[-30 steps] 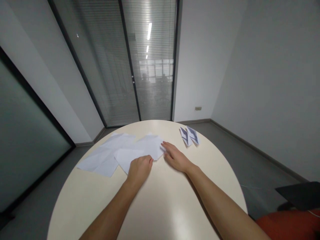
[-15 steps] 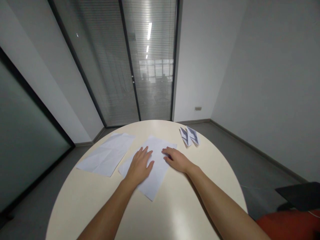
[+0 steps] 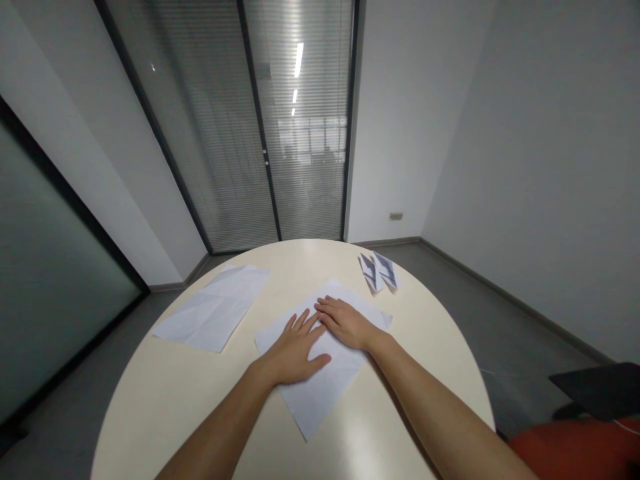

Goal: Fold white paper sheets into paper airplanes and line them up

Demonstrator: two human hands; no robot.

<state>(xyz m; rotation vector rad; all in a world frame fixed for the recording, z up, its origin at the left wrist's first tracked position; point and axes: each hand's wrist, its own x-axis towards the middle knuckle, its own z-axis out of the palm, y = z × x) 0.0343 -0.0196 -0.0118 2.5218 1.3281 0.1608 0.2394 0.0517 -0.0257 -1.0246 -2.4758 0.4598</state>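
In the head view, the sheet [image 3: 317,400] is laid flat on the table [image 3: 165,413], near its middle, with one corner pointed toward the near side. It is covered in part by both hands. The left hand [image 3: 295,357] is placed palm down, its fingers spread and its thumb held well out; nothing is gripped. The right hand [image 3: 345,323] is lowered just beyond, its fingers extended, slightly bent and close together, the tips met by those of the left; no grip is seen, though its thumb is hidden.

The sheet is judged to be very light, thin and floppy, easily slid, creased or torn. It is best taken by an exposed corner, at the near point or toward the right edge, once pressure is eased; the middle is blocked by the hands and crossed fingertips.

A creased second sheet [image 3: 213,310] is set apart, by the far left edge. Two folded papers [image 3: 379,272] are placed by the far right edge; they could be crushed by a forearm.
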